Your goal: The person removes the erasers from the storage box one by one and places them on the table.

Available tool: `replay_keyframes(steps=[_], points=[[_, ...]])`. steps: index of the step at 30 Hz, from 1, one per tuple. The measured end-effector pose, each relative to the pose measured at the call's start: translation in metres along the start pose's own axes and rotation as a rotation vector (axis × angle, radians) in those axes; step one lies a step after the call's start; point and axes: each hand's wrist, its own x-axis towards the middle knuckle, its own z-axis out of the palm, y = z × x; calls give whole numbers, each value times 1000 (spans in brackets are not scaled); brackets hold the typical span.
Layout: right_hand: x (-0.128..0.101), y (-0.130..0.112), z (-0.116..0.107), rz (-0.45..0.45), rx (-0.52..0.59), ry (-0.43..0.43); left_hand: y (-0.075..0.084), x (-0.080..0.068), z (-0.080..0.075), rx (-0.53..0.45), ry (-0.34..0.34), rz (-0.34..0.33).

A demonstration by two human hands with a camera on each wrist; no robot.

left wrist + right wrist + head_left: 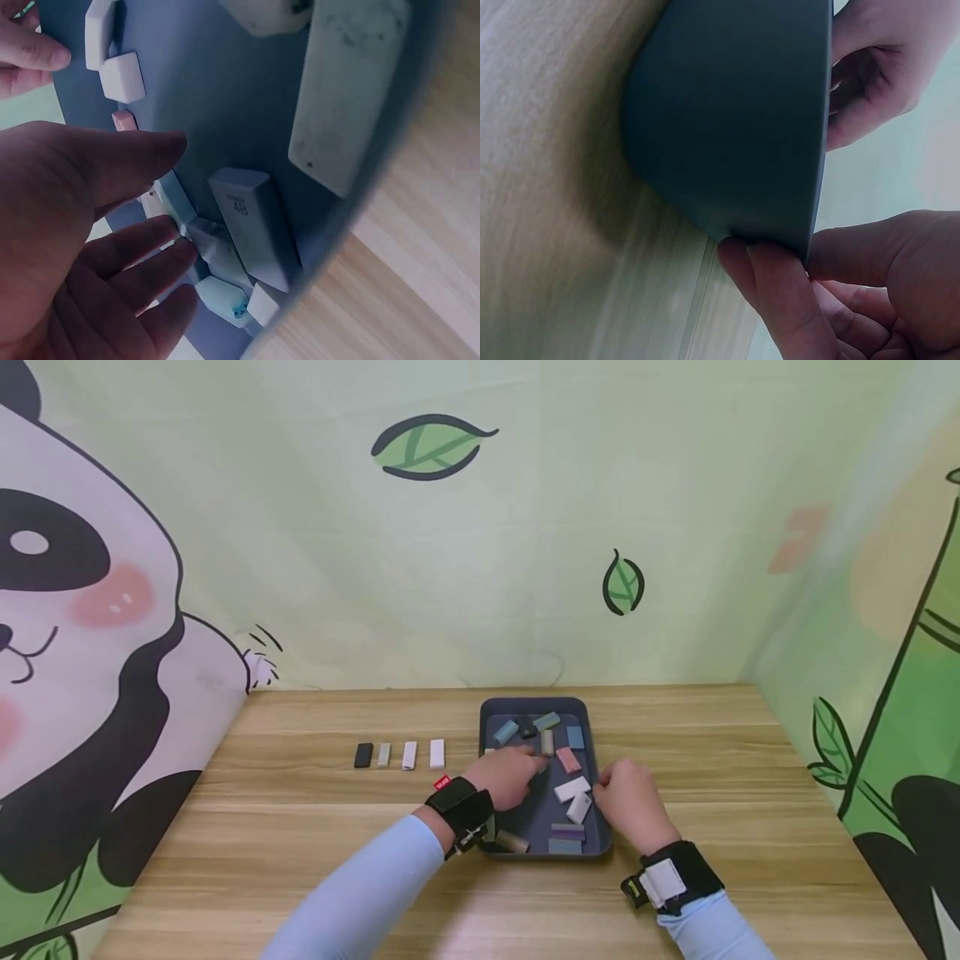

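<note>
Inside a dark blue tray [517, 814], several erasers in white, blue, pink and grey lie scattered. My left hand [508, 777] reaches in over the tray's left side. In the left wrist view, its thumb stands apart from the loosely bent fingers [142, 247], whose tips are close to a greyish eraser marked 4B [251, 225] and smaller ones beside it. Nothing shows held between thumb and fingers. At the tray's right rim, my right hand [633, 802] pinches the wall, thumb inside and fingers [787, 300] outside. A pink eraser [568, 760] and a white eraser [572, 789] lie between the hands.
Left of the tray, a row stands on the wooden table [300, 827]: a black eraser [363, 755], a narrow grey eraser [384, 754] and two white erasers, one [437, 753] nearest the tray. A printed cloth wall [525, 610] rises behind the table.
</note>
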Motion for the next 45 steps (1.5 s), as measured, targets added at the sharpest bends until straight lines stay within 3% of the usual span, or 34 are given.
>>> replay_keyframes(steps=[6,15,25,29,37,45], points=[[1,-1,0,19,11,-14,11,-5,-7,42,-7,38],[3,-1,0,25,22,-18,23,-8,-4,-6,-50,106],[5,-2,1,30,17,-16,19,-15,6,-77,-19,55],[4,-3,2,21,24,-27,18,-18,5,-95,-35,48],[0,3,-5,34,27,-23,23,-17,4,11,12,173],[0,0,-2,11,28,-16,16,-19,1,-41,16,181]])
